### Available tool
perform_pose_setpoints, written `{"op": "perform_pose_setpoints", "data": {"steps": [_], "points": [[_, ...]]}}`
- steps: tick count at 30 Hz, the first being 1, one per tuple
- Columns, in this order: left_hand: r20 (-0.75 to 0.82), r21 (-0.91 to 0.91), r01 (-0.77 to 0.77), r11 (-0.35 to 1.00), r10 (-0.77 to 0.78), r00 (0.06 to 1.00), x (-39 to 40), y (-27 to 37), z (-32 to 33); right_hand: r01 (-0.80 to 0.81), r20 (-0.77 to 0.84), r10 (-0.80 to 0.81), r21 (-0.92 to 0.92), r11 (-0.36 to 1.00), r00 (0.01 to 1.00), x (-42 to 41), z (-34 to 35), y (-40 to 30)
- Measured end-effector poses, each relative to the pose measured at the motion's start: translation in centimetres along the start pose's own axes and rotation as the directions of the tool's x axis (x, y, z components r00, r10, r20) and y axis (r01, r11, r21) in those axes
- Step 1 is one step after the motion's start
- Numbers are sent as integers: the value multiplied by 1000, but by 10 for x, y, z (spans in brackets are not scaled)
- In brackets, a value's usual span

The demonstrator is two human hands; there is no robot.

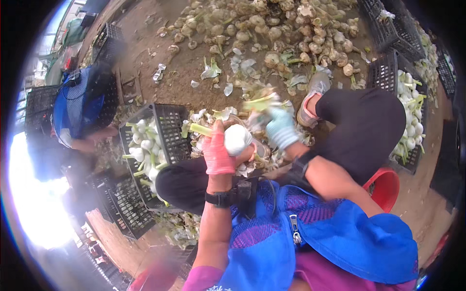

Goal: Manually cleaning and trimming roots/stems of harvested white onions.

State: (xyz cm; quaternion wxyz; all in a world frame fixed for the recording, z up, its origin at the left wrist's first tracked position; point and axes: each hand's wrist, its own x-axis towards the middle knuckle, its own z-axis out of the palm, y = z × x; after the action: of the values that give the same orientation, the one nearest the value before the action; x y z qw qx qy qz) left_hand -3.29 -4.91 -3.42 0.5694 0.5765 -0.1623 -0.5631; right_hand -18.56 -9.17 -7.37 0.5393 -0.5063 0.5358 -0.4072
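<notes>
My left hand, in a pink knitted glove, grips a garlic bulb by its short green stem. The bulb is white and smooth, and it points to the right. My right hand wears a light blue glove and is blurred. At its fingertips is a strip of green and pale garlic peel, blurred as well. Loose garlic skins lie on the ground beneath and around both hands, between my feet.
A black plastic crate of white garlic stands at my left, another crate at my right. Unpeeled garlic is heaped ahead on the soil. A red bucket sits by my right hip. Another person works at left.
</notes>
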Motion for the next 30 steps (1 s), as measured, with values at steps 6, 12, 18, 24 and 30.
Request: {"op": "perform_pose_setpoints", "data": {"steps": [6,12,18,24,30], "points": [[113,-53,-133,990,138,984,5,13,-18,-496,421,264,768,405,867,-1,-11,-13],[159,19,-148,989,144,977,12,0,-9,170,285,-171,28,985,943,-24,5,-40],[-186,-228,96,969,-141,972,12,-5,4,-235,181,173,422,875,968,-19,25,-2],[107,-333,183,925,-155,982,6,1,-5,-438,22,512,549,712,859,10,6,18],[450,-431,413,802,-205,869,17,7,-25,237,164,-277,225,945,947,2,1,-16]]}}
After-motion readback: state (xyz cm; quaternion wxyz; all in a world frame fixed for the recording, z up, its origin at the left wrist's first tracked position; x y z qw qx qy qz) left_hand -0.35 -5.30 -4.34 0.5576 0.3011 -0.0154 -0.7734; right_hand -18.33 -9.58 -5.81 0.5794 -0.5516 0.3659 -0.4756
